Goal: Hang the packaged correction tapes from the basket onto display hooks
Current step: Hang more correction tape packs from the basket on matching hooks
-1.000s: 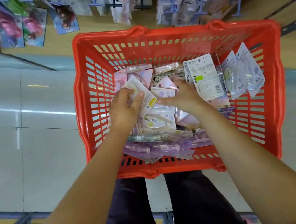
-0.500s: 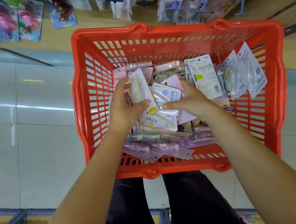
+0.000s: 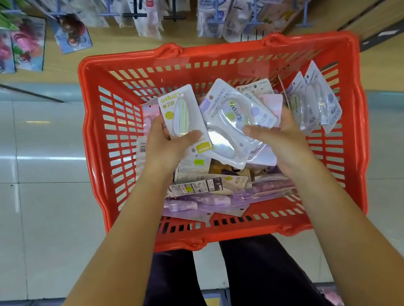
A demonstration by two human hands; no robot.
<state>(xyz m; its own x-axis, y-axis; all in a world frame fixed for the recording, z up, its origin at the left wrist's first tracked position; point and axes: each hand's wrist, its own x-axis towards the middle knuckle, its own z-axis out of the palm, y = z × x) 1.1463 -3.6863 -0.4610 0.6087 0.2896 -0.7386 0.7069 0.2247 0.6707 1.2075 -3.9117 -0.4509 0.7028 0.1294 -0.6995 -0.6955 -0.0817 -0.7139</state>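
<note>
Pale tiled floor (image 3: 32, 206) below; pink packaged toys (image 3: 10, 46) hanging upper left; dark trousers (image 3: 257, 289).

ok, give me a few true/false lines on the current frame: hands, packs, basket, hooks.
1. The left hand holds a pack with a green-striped tape. True.
2. The right hand is empty. False: it holds a bunch of clear packs.
3. The basket is blue. False: it is red.
4. More packs lie in the basket below the hands. True.
5. The display hooks beyond the basket are all bare. False: packaged goods hang on them.
</note>
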